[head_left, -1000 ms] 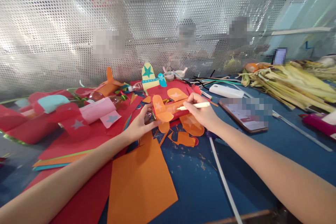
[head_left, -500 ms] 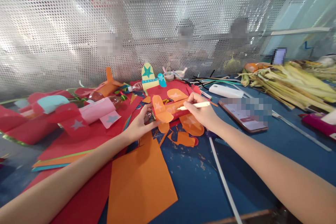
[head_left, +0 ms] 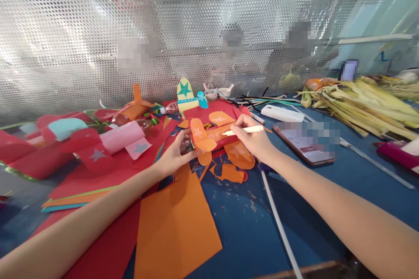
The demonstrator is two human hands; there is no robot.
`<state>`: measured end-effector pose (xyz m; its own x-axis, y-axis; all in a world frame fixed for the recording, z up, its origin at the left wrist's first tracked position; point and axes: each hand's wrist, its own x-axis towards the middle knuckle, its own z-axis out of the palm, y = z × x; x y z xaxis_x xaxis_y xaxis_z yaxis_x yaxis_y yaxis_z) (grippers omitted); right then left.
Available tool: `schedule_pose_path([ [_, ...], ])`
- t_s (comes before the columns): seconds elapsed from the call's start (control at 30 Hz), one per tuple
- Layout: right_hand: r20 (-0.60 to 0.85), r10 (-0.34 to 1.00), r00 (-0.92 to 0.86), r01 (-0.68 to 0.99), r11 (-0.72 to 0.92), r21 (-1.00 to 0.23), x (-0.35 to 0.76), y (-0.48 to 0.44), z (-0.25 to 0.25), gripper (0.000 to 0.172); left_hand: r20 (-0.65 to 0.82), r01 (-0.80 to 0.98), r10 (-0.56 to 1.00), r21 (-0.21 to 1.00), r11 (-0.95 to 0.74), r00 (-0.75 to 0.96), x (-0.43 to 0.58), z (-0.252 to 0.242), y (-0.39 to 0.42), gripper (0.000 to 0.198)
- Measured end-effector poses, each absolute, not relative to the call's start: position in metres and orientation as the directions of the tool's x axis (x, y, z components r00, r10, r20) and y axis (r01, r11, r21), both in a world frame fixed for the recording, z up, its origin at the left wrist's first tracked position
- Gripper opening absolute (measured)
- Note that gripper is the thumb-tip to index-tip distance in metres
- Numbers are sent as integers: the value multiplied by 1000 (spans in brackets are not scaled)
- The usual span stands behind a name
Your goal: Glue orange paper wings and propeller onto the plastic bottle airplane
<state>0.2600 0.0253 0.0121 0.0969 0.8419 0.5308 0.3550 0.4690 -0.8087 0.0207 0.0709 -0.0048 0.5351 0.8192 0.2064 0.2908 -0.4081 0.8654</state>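
Note:
An orange paper plane (head_left: 204, 141) with pale stars on its wings lies between my hands at the middle of the table. My left hand (head_left: 176, 154) grips the tail end of it, thumb and fingers curled round a bottle part there. In my right hand (head_left: 250, 135) is a white marker (head_left: 244, 130), its tip at the orange body of the plane. Just below the plane are orange paper scraps (head_left: 231, 173). A large orange sheet (head_left: 176, 231) lies nearer to me, by my left forearm.
Red paper planes (head_left: 94, 154) and a pink one (head_left: 122, 137) stand at the left. A yellow plane (head_left: 186, 100) is behind. To the right are a phone (head_left: 303, 144), a white device (head_left: 282, 113), a thin white stick (head_left: 279, 226) and dried husks (head_left: 369, 100).
The marker and my right fingers have shifted very slightly to the right along the plane's body. My left hand keeps its hold.

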Motion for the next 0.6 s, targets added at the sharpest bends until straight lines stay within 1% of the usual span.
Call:
schedule_pose_path([
  [0.6,501,864,53,347,455,-820,259,25,10,24,229,249,818,879,-407,527,21,-5,71,57],
])
